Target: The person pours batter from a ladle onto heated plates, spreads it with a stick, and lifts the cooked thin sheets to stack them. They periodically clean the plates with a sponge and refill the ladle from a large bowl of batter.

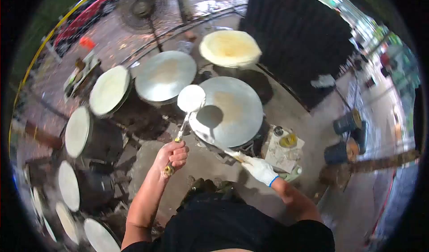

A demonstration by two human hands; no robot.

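Wet concrete floor [313, 118] spreads under a ring of round griddles, with a standing fan [142, 8] at about eleven o'clock and a dark corrugated wall [295, 33] toward one o'clock. Straight ahead of the person, near the centre of the view, sits the largest griddle [237, 118], grey and bare apart from a faint brown patch. Above it, at twelve o'clock, a thin yellowish round sheet [230, 48] appears blurred, seemingly in the air over a dark burner. At eleven o'clock lies a second grey griddle [165, 75], and from ten round to seven o'clock a row of discs coated pale white [109, 90] curves away to the left edge. The person's left hand [172, 156], bare, is clenched around the handle of a long ladle [191, 98], whose round white-filled bowl hangs over the near left rim of the big griddle and throws a shadow on it. The right hand [260, 169] wears a white glove and is closed on a thin stick or spatula [219, 147] that reaches up to the griddle's near edge. At four o'clock from the griddle a small stained slab [279, 151] carries a cup of yellow liquid [288, 140]. Dark buckets [346, 124] stand well apart at three o'clock.
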